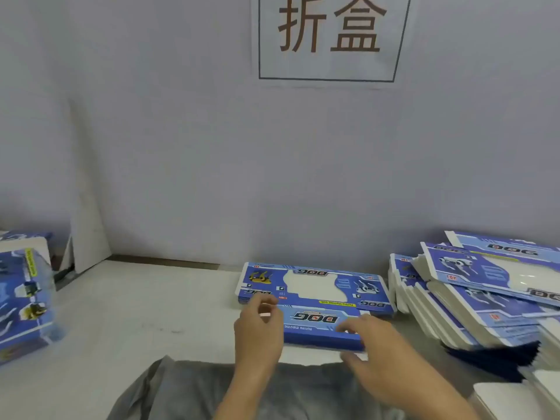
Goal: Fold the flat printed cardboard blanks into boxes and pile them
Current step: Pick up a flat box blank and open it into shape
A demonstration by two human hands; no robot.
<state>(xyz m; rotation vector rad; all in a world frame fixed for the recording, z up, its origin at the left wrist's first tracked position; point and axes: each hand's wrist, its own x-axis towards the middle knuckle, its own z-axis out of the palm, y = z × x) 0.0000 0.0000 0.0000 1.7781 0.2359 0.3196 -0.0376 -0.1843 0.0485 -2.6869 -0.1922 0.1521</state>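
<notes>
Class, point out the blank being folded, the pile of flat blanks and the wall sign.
blank (315, 321), head view, blue front panel.
pile of blanks (472, 301), head view, top sheets.
sign (330, 65), head view, lower white part.

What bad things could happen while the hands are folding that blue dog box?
The heap of flat blanks on the right leans and fans out, so a bump from the right hand might make it slide. The left hand pinches only a small flap of the box, which could bend wrongly or tear. The box also overlaps the blank behind it and may drag it.
</notes>
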